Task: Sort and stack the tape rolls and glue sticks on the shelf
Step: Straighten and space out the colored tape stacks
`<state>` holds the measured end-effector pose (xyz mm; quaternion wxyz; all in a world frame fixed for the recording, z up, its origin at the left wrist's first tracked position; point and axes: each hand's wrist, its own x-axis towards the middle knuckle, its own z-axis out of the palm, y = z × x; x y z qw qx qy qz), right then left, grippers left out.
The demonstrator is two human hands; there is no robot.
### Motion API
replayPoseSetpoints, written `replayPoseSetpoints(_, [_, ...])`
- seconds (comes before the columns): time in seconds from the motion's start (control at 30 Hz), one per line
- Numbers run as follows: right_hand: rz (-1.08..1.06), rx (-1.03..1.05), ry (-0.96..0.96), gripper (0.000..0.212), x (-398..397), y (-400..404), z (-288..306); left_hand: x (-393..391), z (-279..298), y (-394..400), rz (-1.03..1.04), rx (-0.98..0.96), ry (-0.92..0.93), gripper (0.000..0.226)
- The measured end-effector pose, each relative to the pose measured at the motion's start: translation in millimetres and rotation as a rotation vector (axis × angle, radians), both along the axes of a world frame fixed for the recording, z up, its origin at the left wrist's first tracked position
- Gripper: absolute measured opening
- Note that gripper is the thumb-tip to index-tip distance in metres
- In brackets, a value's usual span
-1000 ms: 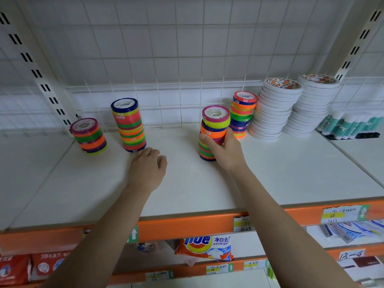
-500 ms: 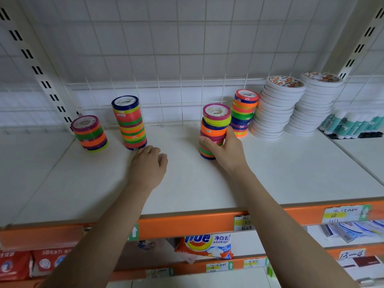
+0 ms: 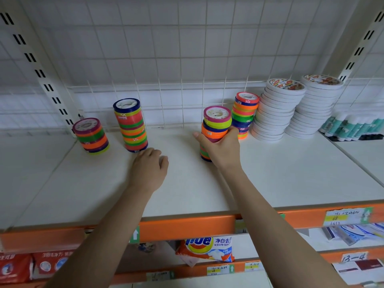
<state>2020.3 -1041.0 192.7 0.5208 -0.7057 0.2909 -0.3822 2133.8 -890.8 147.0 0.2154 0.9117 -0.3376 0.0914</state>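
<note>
Several stacks of coloured tape rolls stand on the white shelf. My right hand grips the middle stack around its waist; the stack stands on the shelf. Right behind it is another coloured stack. My left hand rests on the shelf with loosely curled fingers, holding nothing, its fingertips at the base of the tall stack. A shorter coloured stack stands at the far left. Two leaning piles of white tape rolls fill the right. Glue sticks lie at the far right.
A white wire grid closes the back of the shelf. Slotted uprights stand at the left and right. The orange front rail carries price labels. Detergent bags lie on the shelf below.
My right hand has kept hold of the middle stack and pushed it slightly back and right, nearer the stack behind. My left hand has barely moved.
</note>
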Motion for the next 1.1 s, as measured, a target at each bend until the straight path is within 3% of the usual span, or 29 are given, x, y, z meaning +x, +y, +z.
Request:
replayPoseSetpoints(0.17, [-0.028, -0.013, 0.004, 0.056, 3, 0, -6, 0, 0, 0, -0.002, -0.008, -0.004, 0.029])
replayPoseSetpoints(0.3, [0.097, -0.027, 0.016, 0.045, -1, -8, -8, 0, -1, 0, 0.002, -0.009, -0.01, 0.029])
replayPoseSetpoints(0.57, [0.129, 0.072, -0.015, 0.052, -4, -2, -7, -2, 1, 0, 0.002, -0.008, -0.016, 0.029])
replayPoseSetpoints(1.1, [0.171, 0.026, -0.05, 0.052, -9, -7, -10, -1, 1, 0, -0.001, 0.013, -0.022, 0.031])
